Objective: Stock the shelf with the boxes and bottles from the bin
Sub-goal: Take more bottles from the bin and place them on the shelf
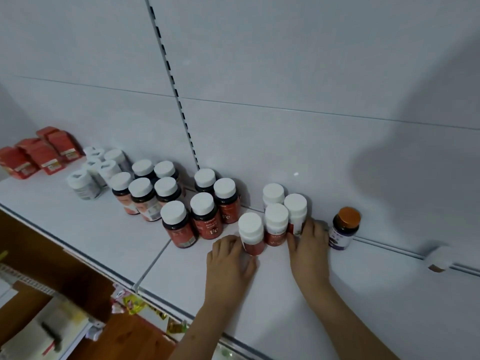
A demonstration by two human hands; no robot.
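On the white shelf (363, 294) stand several white-capped bottles with red labels. My left hand (228, 258) grips the front one, a white bottle with a red label (251, 233). My right hand (309, 245) touches the right side of two similar bottles (276, 224), its fingers against the rear one (296, 213). A dark bottle with an orange cap and purple label (344, 228) stands alone just right of my right hand. The bin is out of view.
Further left stand dark Fe bottles (206, 216), other white-capped bottles (141, 196) and red boxes (41, 154). A white clip (439, 258) sits on the rail at the back right. Below the shelf's front edge are a brown floor and coloured packets (132, 304).
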